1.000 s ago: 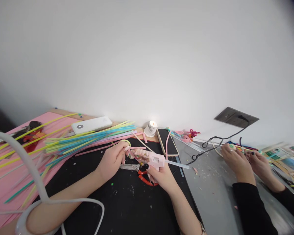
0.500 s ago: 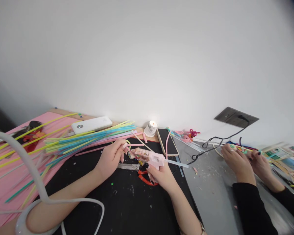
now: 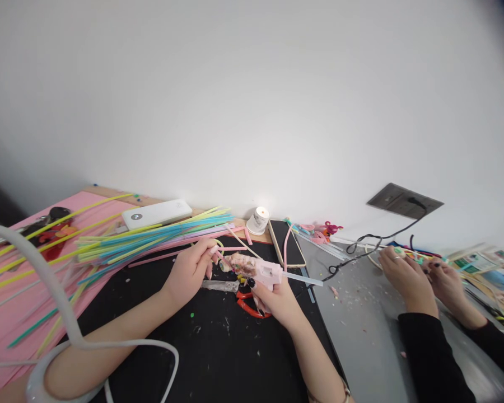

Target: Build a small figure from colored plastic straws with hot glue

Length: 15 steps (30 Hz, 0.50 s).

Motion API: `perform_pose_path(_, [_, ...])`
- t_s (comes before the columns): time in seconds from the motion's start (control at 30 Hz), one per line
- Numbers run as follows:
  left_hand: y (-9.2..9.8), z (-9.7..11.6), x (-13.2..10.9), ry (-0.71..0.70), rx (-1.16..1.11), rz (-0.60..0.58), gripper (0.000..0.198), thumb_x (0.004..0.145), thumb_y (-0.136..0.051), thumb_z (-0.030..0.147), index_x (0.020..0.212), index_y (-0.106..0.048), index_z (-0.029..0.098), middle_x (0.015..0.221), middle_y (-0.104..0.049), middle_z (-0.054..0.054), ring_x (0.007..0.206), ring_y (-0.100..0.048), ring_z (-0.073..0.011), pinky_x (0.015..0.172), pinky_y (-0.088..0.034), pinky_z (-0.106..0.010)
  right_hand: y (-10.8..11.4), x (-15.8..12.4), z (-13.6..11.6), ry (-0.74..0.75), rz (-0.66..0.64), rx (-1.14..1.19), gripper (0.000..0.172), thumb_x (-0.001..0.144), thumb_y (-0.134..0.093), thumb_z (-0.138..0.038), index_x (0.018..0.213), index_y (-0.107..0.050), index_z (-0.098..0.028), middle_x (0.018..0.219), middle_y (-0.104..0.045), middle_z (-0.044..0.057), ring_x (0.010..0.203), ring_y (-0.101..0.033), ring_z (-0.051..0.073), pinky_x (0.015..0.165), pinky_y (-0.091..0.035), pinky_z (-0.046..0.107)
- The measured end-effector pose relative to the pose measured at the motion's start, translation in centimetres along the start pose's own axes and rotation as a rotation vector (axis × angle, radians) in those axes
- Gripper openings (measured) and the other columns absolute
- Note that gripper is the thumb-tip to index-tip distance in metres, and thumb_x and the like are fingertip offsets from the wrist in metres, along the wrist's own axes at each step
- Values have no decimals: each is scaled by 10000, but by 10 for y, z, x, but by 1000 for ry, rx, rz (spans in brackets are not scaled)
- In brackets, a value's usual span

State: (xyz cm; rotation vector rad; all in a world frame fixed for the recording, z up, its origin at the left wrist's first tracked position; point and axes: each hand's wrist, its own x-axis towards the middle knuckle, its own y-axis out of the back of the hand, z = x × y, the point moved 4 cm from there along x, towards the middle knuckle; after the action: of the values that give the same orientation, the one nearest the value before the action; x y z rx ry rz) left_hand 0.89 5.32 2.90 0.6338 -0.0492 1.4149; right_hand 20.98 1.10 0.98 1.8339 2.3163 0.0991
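My right hand (image 3: 273, 296) is closed round the handle of a pink glue gun (image 3: 262, 271). A pale glue stick (image 3: 302, 278) juts from its back end, and its nozzle end points left. In a pinch, my left hand (image 3: 193, 266) holds a pink pipe cleaner (image 3: 230, 248) right by the nozzle. Whether the nozzle touches the pipe cleaner, I cannot tell. Under the glue gun lie red-handled pliers (image 3: 252, 309), partly covered by my right hand. A clear-handled tool (image 3: 220, 286) rests beside them on the black mat (image 3: 218, 352).
Many coloured pipe cleaners (image 3: 151, 240) spread leftward over pink sheets (image 3: 8, 330). Along the wall stand a white power bank (image 3: 157, 214), a paper cup (image 3: 259, 220) and a phone (image 3: 288, 243). A white cable (image 3: 67, 302) crosses the front left. At right, another person's hands (image 3: 411, 280) work near a black cord (image 3: 369, 252).
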Motion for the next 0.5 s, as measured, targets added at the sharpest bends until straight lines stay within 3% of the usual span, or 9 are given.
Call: perform_pose_path(0.5, [0, 0, 0, 15, -2, 7, 185, 955, -358, 268, 860, -507, 214, 540, -500, 71, 471, -525, -132, 577, -419, -270, -1, -1, -7, 24, -19, -3, 365, 829, -566, -284, 1187, -588, -217, 472, -430, -72, 361, -342, 74, 349, -276, 177])
